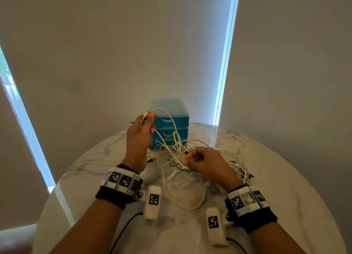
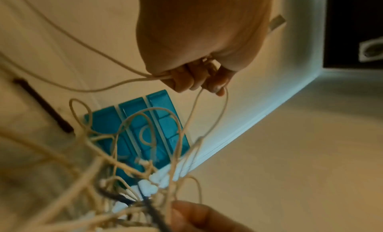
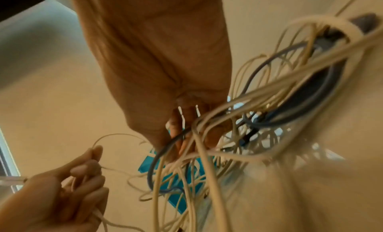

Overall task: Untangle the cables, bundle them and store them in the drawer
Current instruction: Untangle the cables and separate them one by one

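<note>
Left hand (image 1: 140, 137) raised, pinching a white cable (image 1: 167, 120), right hand (image 1: 206, 163) gripping the tangled cables (image 1: 182, 158), blue drawer unit (image 1: 171, 120) behind on marble table (image 1: 285, 177)

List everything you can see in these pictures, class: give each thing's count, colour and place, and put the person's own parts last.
cables: a tangled heap, count unclear, mostly cream-white with one or two bluish-grey, middle of the table
drawer unit: one, teal with three shut drawers, far side of the table
table: one, round, white marble-look, under everything
blinds: pale grey, behind the table
wrist bands: two, black with white marker tags, on the wrists
left hand: raised, grips a cream cable
right hand: low, grips strands in the heap
</note>
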The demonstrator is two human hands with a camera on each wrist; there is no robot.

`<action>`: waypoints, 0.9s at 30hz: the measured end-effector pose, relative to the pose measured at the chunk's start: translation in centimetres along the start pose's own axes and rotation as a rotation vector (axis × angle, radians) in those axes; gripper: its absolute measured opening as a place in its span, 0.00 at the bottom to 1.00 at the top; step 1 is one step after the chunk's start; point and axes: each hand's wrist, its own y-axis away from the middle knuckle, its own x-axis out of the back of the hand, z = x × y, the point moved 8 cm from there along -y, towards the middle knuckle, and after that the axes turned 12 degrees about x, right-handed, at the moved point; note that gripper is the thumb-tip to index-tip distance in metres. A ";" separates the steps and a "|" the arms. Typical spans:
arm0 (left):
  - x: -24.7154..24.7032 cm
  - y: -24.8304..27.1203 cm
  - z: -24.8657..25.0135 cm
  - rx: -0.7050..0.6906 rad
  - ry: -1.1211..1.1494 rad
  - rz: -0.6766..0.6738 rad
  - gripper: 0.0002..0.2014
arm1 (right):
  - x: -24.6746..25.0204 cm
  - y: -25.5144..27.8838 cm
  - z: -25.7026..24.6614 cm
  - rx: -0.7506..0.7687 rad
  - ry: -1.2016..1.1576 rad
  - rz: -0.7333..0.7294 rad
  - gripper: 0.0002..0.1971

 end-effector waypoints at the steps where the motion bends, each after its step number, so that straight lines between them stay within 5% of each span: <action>1: -0.2 0.0 0.0 0.057 0.131 -0.044 0.11 | -0.3 -0.1 0.1 -0.009 -0.016 0.008 0.07; 5: -1.9 0.3 1.2 0.148 0.312 -0.272 0.15 | 0.5 0.3 -1.0 0.072 -0.081 0.174 0.11; 7: -3.4 1.4 1.7 0.143 0.177 -0.341 0.16 | 1.4 1.0 -2.7 0.186 -0.103 0.290 0.13; 12: -7.4 4.8 3.0 0.077 -0.260 -0.545 0.14 | 1.1 1.4 -4.7 0.263 -0.156 0.317 0.15; 15: -8.4 5.2 4.0 0.006 -0.406 -0.554 0.13 | 2.6 1.9 -3.3 0.165 -0.161 0.526 0.19; 18: -8.3 5.5 3.5 0.005 -0.368 -0.616 0.13 | 2.7 1.8 -2.7 0.143 -0.246 0.478 0.21; 23: -6.8 5.8 0.7 0.118 -0.343 -0.682 0.15 | 3.5 2.3 -3.3 0.193 -0.277 0.516 0.05; 27: -5.2 4.9 -1.1 0.237 -0.495 -0.638 0.27 | 4.4 2.4 -3.3 0.129 -0.593 0.536 0.08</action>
